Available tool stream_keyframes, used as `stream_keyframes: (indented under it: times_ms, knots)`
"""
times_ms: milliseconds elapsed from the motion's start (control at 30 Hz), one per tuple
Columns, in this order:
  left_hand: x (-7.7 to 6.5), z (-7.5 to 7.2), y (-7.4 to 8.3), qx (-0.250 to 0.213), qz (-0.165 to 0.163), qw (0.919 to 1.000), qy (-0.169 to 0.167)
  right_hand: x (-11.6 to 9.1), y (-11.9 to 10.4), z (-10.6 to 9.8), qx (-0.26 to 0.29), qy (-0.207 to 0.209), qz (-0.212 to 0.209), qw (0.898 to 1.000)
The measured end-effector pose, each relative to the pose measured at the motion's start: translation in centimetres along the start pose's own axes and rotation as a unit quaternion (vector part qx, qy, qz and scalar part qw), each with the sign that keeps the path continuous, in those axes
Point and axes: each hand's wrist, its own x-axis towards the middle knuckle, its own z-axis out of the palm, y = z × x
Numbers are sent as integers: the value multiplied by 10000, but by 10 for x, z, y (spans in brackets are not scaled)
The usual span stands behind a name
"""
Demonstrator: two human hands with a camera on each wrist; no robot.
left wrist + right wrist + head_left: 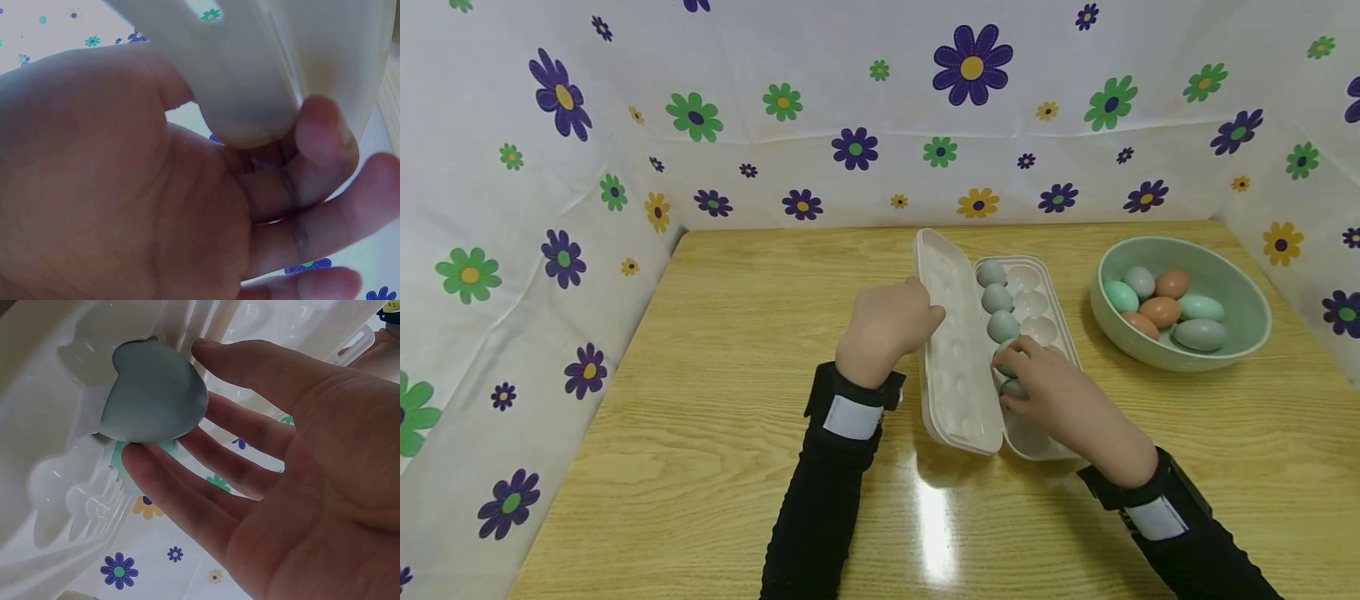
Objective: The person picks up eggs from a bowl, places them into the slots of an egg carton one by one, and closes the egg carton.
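Observation:
A white plastic egg carton (1060,312) lies open on the table, its ridged lid (958,367) tilted up on the left. My left hand (887,325) grips the outer edge of this lid; in the left wrist view the fingers curl round its rim. Over the carton's near half, my right hand (1067,400) has thumb and fingers on either side of a grey egg (156,394) seated in a cup. Just beyond it sits a green egg (1007,360), partly hidden under the fingers. Further back in that row are several grey eggs (997,298).
A pale green bowl (1255,312) right of the carton holds several grey, brown and green eggs (1161,312). The wooden table (737,358) meets a white flowered cloth (850,75) at the back and sides. Cups (1028,307) of the carton's right row show bare.

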Motion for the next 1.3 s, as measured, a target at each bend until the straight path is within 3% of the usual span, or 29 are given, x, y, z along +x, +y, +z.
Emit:
stream_keyframes:
  times_ms: [767,1300]
  knots:
    - [-7,6,-3,36,61,10000,17,-7,1,5,55,33,-93,9999]
    - [-9,11,-4,33,67,9999,73,-4,0,10,236,26,190,9995]
